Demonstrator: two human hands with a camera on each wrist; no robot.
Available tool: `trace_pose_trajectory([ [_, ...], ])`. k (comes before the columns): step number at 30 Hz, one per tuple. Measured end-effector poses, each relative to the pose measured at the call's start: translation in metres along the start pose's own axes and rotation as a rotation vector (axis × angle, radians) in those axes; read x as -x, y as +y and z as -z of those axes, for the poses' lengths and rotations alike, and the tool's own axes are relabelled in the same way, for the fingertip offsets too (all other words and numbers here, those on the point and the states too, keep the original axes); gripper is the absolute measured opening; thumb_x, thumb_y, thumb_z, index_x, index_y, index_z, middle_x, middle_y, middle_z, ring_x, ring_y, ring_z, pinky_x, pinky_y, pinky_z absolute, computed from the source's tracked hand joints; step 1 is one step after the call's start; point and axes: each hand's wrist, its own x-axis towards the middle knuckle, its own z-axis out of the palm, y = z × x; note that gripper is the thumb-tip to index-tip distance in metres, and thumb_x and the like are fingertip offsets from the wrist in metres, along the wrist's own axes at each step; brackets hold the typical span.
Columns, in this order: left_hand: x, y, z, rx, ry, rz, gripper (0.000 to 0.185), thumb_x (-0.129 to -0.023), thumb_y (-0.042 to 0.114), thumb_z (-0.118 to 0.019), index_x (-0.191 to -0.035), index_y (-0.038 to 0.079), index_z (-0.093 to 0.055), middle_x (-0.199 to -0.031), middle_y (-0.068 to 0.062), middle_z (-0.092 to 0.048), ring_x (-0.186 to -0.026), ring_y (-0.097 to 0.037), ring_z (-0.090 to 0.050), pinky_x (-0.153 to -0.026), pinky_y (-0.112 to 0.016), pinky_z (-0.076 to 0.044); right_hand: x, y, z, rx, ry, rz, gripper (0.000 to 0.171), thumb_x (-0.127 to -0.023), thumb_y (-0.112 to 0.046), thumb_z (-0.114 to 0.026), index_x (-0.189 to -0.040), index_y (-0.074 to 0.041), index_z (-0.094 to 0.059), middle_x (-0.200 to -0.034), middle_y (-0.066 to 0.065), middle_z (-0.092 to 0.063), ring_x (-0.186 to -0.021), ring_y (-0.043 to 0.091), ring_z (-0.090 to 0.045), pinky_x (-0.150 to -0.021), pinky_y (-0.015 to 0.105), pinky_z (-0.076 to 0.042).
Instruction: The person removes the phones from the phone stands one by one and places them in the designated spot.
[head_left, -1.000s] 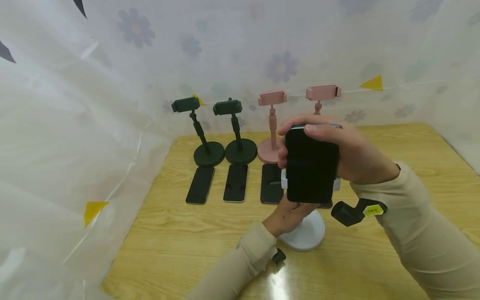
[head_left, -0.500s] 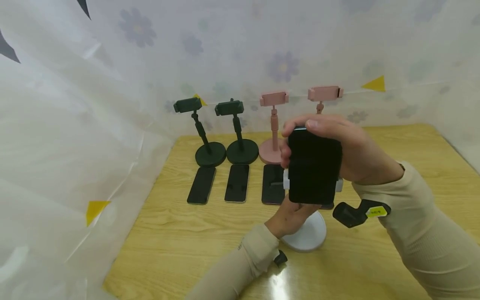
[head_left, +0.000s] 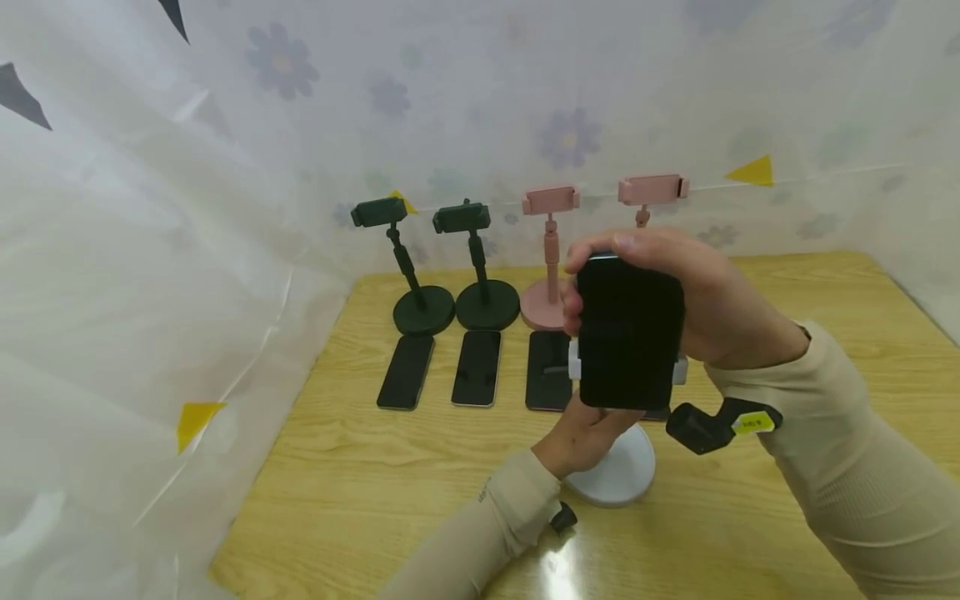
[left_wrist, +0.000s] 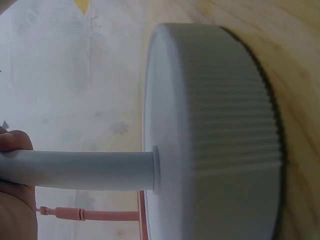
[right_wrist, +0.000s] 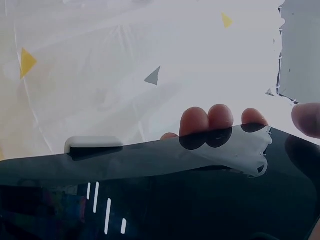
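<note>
A black-screened smartphone sits upright between the white side clamps of a white phone stand. My right hand grips the phone's upper part, thumb over the top edge and fingers behind and along the left side. In the right wrist view several fingertips show past the edge of the phone, beside one white clamp. My left hand is below the phone. The left wrist view shows it wrapped round the stand's white pole, above the round ribbed base. The clamp's back is hidden.
Two dark green phone stands and two pink ones line the back of the wooden table. Several phones lie flat before them, one mostly hidden by my hands. A patterned sheet hangs behind.
The whole scene shifts slightly right and down in the head view. Both hands keep their hold on the phone and the stand, with hardly any other movement.
</note>
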Motion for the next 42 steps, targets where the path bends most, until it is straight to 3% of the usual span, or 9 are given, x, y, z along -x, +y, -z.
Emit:
trace_pose_trajectory([
  [14,0.002,-0.001,-0.002,0.024,-0.003,0.042,0.024,-0.100,0.002,-0.052,-0.124,0.004,-0.049,-0.116,-0.015,-0.056,-0.105,-0.017,-0.052,-0.098,-0.020,-0.045,0.001,0.001,0.001,-0.024,0.016,-0.024,0.041,-0.109,-0.019,-0.018,-0.122,-0.003,-0.054,-0.105,0.009,-0.066,-0.098,0.024,-0.061,-0.097,0.043,-0.052],
  [26,-0.002,0.000,0.000,-0.008,-0.008,0.014,0.030,-0.097,-0.004,-0.053,-0.127,-0.001,-0.048,-0.122,-0.019,-0.057,-0.112,-0.027,-0.053,-0.104,-0.024,-0.044,0.000,0.000,0.004,-0.038,-0.009,0.007,0.045,-0.108,-0.017,-0.012,-0.122,-0.004,-0.052,-0.106,0.008,-0.066,-0.100,0.023,-0.062,-0.096,0.040,-0.053],
  [37,-0.001,-0.001,-0.001,0.007,0.005,0.008,0.034,-0.100,0.002,-0.052,-0.133,0.005,-0.046,-0.130,-0.014,-0.056,-0.119,-0.019,-0.052,-0.109,-0.025,-0.041,-0.001,-0.003,0.003,-0.019,0.014,0.011,0.044,-0.108,-0.015,-0.012,-0.120,-0.002,-0.052,-0.105,0.010,-0.066,-0.098,0.024,-0.062,-0.093,0.040,-0.054],
  [39,-0.002,0.009,0.003,0.009,0.004,0.015,0.034,-0.099,0.000,-0.052,-0.133,0.003,-0.045,-0.130,-0.017,-0.055,-0.120,-0.022,-0.053,-0.109,-0.026,-0.041,-0.001,-0.003,0.003,-0.014,0.022,0.006,0.044,-0.108,-0.015,-0.013,-0.120,-0.002,-0.053,-0.104,0.010,-0.065,-0.097,0.024,-0.062,-0.094,0.040,-0.054],
  [42,-0.002,0.011,0.004,-0.006,0.001,0.024,0.037,-0.098,-0.002,-0.053,-0.134,0.001,-0.044,-0.132,-0.018,-0.055,-0.122,-0.025,-0.053,-0.110,-0.026,-0.041,-0.001,-0.003,0.003,-0.015,0.023,0.012,0.044,-0.108,-0.015,-0.013,-0.119,-0.002,-0.053,-0.104,0.010,-0.066,-0.097,0.024,-0.062,-0.093,0.040,-0.054],
])
